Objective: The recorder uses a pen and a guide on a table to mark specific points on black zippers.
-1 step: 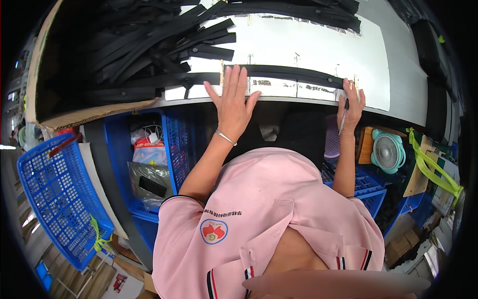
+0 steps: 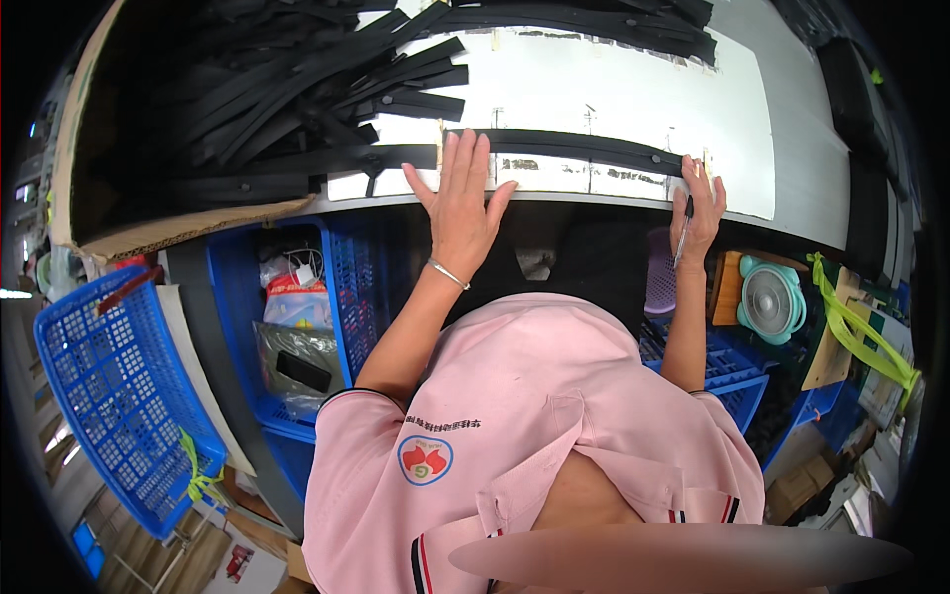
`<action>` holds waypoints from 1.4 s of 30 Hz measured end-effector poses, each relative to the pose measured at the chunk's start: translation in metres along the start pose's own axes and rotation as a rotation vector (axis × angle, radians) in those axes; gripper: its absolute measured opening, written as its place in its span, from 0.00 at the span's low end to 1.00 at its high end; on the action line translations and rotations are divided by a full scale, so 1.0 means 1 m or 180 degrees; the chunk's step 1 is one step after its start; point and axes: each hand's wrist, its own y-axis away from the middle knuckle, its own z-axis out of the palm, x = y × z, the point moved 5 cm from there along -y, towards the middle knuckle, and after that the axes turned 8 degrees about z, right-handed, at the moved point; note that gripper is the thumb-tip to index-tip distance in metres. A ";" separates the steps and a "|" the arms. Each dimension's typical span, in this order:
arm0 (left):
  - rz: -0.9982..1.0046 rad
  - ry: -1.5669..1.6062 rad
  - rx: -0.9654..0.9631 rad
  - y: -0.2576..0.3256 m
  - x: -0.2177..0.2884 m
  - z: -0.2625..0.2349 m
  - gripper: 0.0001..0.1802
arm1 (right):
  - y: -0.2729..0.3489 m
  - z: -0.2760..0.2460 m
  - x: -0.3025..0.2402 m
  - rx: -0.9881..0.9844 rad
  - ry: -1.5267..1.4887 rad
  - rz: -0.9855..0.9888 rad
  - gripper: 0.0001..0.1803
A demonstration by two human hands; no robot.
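A black fabric strip (image 2: 584,146) lies straight across a marked white board (image 2: 623,94) near the table's front edge. My left hand (image 2: 461,206) rests flat on the strip's left end, fingers stretched out and thumb spread. At the strip's other end, my right hand (image 2: 701,218) touches it with the fingertips. A pen (image 2: 683,233) is held in that right hand, pointing down toward my wrist. A small round stud shows on the strip beside the right fingers. The left end of the strip is partly hidden under my left fingers.
A heap of black strips (image 2: 287,84) fills an open cardboard box (image 2: 94,129) at the left and spills onto the board. More strips (image 2: 604,22) lie at the far side. Below the table stand blue crates (image 2: 341,297) and a teal fan (image 2: 772,302); a blue basket (image 2: 119,386) is far left.
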 end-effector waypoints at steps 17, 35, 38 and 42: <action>0.0002 0.0028 0.0217 0.003 -0.008 0.001 0.35 | -0.059 0.027 -0.122 -0.0735 -0.3019 0.1610 0.13; -0.0067 0.0170 0.0337 0.005 -0.009 0.000 0.34 | -0.060 0.111 -0.179 -0.1396 -0.2230 0.0856 0.10; -0.0050 0.0166 0.0361 0.004 -0.008 0.000 0.34 | -0.061 0.112 -0.180 -0.1188 -0.2243 0.0693 0.11; -0.0034 0.0115 0.0348 0.005 -0.009 0.002 0.34 | -0.061 0.109 -0.182 -0.1155 -0.2229 0.0788 0.10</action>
